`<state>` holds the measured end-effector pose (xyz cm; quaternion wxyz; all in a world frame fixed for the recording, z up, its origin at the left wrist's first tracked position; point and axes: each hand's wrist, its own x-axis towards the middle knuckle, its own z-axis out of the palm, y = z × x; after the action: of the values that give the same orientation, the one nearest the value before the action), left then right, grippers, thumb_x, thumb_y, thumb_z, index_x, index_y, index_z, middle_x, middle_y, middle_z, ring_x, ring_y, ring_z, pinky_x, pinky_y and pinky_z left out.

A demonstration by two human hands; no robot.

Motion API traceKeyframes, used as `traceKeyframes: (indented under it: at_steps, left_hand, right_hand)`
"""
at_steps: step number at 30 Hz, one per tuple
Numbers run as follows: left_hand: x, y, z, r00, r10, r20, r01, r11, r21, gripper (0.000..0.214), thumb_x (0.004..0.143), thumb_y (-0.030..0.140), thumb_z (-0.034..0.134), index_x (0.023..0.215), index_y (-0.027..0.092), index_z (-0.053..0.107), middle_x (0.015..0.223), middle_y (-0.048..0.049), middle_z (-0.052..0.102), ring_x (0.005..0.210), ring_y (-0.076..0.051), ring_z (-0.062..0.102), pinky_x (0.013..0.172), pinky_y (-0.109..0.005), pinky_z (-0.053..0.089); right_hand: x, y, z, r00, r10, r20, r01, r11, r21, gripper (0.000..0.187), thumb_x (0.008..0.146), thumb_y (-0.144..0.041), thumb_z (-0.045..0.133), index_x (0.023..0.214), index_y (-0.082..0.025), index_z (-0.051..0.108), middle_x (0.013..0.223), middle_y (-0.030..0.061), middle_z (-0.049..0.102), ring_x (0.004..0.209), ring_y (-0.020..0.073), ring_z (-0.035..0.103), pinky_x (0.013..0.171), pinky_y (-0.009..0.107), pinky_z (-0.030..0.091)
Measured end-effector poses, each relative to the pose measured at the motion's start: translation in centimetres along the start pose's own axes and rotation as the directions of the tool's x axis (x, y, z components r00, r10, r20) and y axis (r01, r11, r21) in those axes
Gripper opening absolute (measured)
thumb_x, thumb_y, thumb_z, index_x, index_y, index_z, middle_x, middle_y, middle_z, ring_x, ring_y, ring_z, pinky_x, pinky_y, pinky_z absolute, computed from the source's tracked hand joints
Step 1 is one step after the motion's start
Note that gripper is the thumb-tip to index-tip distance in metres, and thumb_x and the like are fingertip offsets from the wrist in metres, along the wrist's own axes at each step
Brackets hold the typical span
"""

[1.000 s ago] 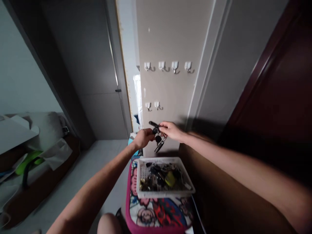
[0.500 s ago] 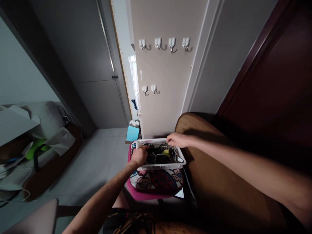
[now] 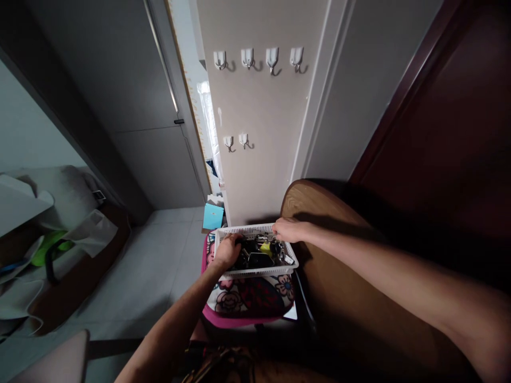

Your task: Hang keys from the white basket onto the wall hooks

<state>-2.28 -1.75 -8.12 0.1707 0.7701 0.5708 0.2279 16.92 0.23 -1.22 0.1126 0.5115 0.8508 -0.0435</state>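
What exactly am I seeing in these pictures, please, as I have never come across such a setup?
There is no machine: someone works bare-handed, filmed by one head-worn camera looking forward and down. The left hand reaches into a white, rectangular plastic basket; the right hand is at its far right corner. Inside lies a jumble of small dark and metallic items, with one yellow piece. The basket sits on a pink-edged, flower-patterned surface. Beyond are six white hooks with metal tips on a beige wall panel. Whether either hand grips anything is unclear.
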Motion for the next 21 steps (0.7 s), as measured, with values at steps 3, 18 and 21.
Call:
traceKeyframes:
  at_steps: [3,18,21]
  left_hand:
    - [-0.1,0.2,-0.1,1.0,0.001,0.002,-0.001,1.0,0.007,0.028,0.063,0.013,0.039,0.089,0.014,0.051,0.09,-0.0059,0.052,0.086,-0.014,0.045,0.079,-0.023,0.032]
    - [0.1,0.8,-1.1,0.992,0.026,0.125,-0.032,0.998,0.046,0.031,0.06,0.015,0.044,0.09,0.019,0.051,0.094,-0.0048,0.049,0.085,-0.015,0.046,0.077,-0.023,0.033]
    - [0.2,0.6,-1.9,0.991,-0.024,0.13,0.019,0.999,0.046,0.027,0.057,0.017,0.047,0.084,0.019,0.054,0.088,-0.0048,0.053,0.08,-0.016,0.048,0.073,-0.024,0.035]
  right_hand:
    - [0.3,-0.2,0.4,0.999,-0.031,-0.018,0.031,1.0,-0.001,0.02,0.06,-0.019,0.044,0.072,-0.019,0.059,0.073,0.0066,0.058,0.063,0.0162,0.052,0.05,0.023,0.034]
    - [1.2,-1.1,2.6,0.988,-0.102,-0.117,0.11,0.992,0.068,0.021,0.062,-0.024,0.044,0.079,-0.018,0.054,0.081,0.0074,0.056,0.074,0.0174,0.05,0.058,0.023,0.034]
    - [1.1,-1.1,2.0,0.993,-0.086,-0.081,0.092,0.993,0.072,0.022,0.059,-0.022,0.045,0.079,-0.019,0.054,0.08,0.0058,0.056,0.07,0.0162,0.051,0.053,0.021,0.033]
